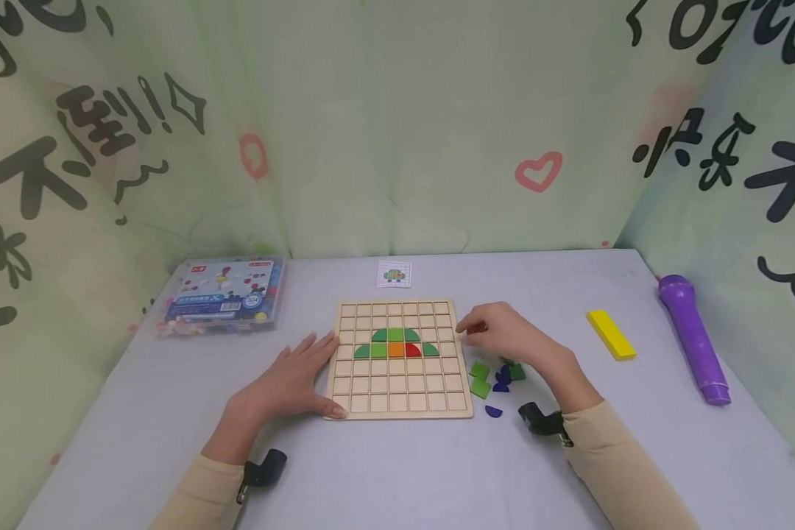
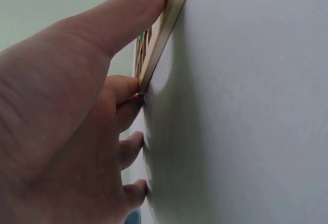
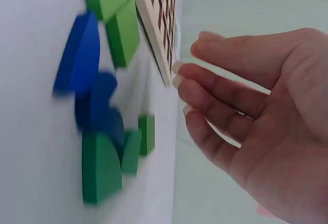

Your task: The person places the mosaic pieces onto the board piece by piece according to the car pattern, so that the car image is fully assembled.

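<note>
A wooden grid board [image 1: 397, 403] lies in the middle of the table. Green quarter-round pieces [image 1: 430, 350], light green squares [image 1: 395, 335], an orange square [image 1: 396, 350] and a red quarter-round piece [image 1: 412, 350] sit in its cells. My left hand [image 1: 285, 383] rests spread along the board's left side, its thumb at the near left corner. Beside the board's right edge hovers my right hand [image 1: 513, 335], fingers loosely bent, with nothing visible between them in the right wrist view. Below it lie loose light green squares [image 3: 123, 34], blue pieces [image 3: 82, 55] and dark green pieces [image 3: 101, 167].
Behind the board lies a small pattern card [image 1: 394, 274]. A clear-lidded box [image 1: 221, 294] stands at the back left. To the right are a yellow block [image 1: 611, 335] and a purple microphone-shaped object [image 1: 694, 338]. Printed curtains surround the table's back and sides.
</note>
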{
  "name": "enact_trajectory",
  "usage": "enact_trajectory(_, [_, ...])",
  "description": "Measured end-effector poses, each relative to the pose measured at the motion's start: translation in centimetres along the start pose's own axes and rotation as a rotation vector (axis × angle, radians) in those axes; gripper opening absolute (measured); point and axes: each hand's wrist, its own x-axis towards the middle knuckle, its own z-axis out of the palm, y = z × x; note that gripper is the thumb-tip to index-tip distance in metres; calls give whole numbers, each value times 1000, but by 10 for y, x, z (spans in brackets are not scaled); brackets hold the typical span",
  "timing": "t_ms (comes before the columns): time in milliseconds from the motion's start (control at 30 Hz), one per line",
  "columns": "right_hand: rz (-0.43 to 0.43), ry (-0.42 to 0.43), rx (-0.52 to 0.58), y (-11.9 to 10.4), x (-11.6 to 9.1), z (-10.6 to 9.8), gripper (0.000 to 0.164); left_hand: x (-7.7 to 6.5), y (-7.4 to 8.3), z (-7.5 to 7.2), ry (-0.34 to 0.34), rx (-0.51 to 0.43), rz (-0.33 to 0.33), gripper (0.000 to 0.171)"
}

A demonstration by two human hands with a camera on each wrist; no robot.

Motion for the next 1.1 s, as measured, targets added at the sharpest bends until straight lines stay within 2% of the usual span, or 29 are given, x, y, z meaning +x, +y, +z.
enact_trajectory(200, [89, 20, -66, 20, -16, -14, 19, -1, 0, -1, 6, 3, 3, 126])
enact_trajectory(467, [130, -38, -108, 31, -22, -11, 9, -2, -3, -1, 10, 11, 1, 126])
enact_trajectory(767, [91, -19, -90, 31, -20, -10, 11, 0, -2, 2, 19, 21, 0, 127])
enact_trajectory(967, [74, -8, -87, 27, -18, -13, 21, 3, 1, 5, 24, 35, 0, 127])
enact_trajectory(1100, [42, 25, -84, 22, -16, -14, 19, 3, 4, 5, 23, 38, -11, 126])
